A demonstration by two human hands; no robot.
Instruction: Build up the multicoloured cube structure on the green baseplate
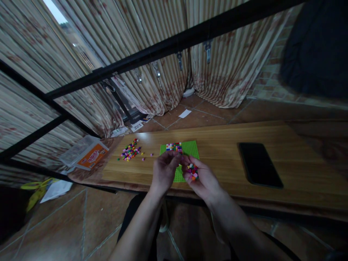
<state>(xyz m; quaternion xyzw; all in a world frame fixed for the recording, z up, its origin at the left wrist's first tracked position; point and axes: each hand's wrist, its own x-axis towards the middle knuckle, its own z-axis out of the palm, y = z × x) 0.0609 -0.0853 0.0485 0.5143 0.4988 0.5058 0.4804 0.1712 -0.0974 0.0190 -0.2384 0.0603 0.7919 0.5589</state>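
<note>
My right hand (pixel 202 177) is cupped palm up, with several small coloured building bricks (pixel 193 172) lying in it. Close against its fingertips, my left hand (pixel 165 168) has thumb and fingers pinched together; whatever is between them is too small to make out. Both hands are above a green studded baseplate (pixel 191 148) and hide part of it. Rows of white, red, blue and other coloured bricks (pixel 174 146) cover the far left area of the baseplate.
Left on the wooden table (pixel 217 145) lies a pile of loose bricks (pixel 131 150), a few strays beside it. A black tablet-like slab (pixel 259 165) lies at right. A clear plastic box (pixel 84 152) with an orange label sits past the left end. Dark metal bars (pixel 163 45) cross behind.
</note>
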